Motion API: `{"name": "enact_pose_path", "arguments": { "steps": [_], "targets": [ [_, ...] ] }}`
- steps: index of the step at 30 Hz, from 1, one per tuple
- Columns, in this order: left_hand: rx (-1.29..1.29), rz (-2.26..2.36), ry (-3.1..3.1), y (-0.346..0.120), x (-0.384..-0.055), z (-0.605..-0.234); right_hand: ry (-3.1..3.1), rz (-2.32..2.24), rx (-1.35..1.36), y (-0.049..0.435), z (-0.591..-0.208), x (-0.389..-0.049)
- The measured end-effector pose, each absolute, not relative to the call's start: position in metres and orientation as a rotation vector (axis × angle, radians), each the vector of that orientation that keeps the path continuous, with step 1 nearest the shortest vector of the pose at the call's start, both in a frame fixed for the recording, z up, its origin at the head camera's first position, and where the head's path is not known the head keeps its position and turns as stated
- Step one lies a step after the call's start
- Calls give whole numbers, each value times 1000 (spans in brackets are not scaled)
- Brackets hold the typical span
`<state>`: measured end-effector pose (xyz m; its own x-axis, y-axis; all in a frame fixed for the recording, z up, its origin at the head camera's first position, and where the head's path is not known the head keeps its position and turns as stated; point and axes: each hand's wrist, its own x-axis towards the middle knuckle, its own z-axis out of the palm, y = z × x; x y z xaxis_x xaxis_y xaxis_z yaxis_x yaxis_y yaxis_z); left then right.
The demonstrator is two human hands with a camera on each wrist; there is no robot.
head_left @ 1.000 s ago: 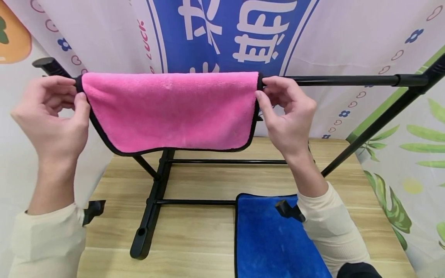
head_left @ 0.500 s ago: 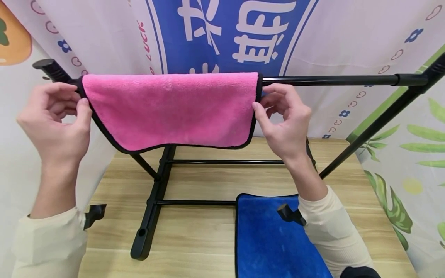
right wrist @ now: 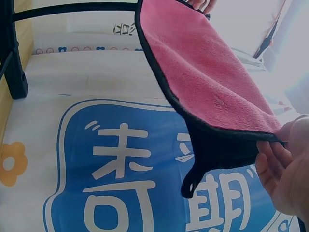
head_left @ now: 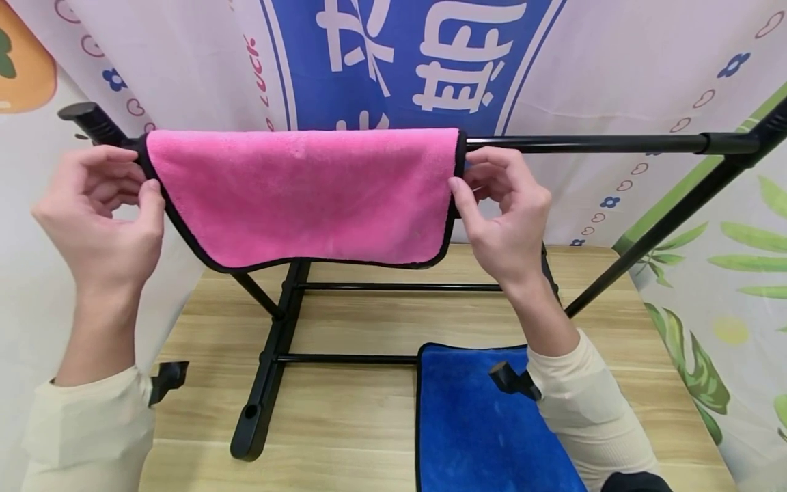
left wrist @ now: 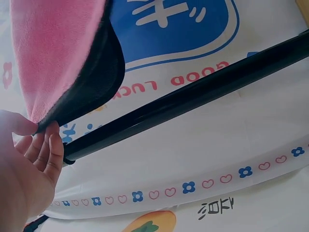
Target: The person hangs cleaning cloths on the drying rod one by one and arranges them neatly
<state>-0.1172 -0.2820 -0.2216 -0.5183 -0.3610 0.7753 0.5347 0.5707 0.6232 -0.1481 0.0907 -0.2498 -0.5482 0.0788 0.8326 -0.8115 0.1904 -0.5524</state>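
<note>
The left hand and right hand have dropped slightly since a second ago, along the side edges of the black-trimmed pink towel, which hangs over the left part of the black rack's top bar. Each hand's fingers and thumb pinch one edge. Below, a blue towel lies on the wood-grain worktop.
</note>
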Motion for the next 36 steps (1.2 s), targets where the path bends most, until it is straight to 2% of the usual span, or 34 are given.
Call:
{"name": "enact_pose_path", "arguments": {
  "steps": [10, 24, 36],
  "targets": [
    [-123, -1128, -1737, -277, -120, -215, -1654, 1494, 657, 88, -243, -146],
    [-145, -1176, -1790, -283, -119, -224, -1695, 1485, 738, 93, -255, -148],
    [-77, -1189, -1705, -283, -122, -215, -1634, 1503, 676, 84, -246, -149]
  ]
}}
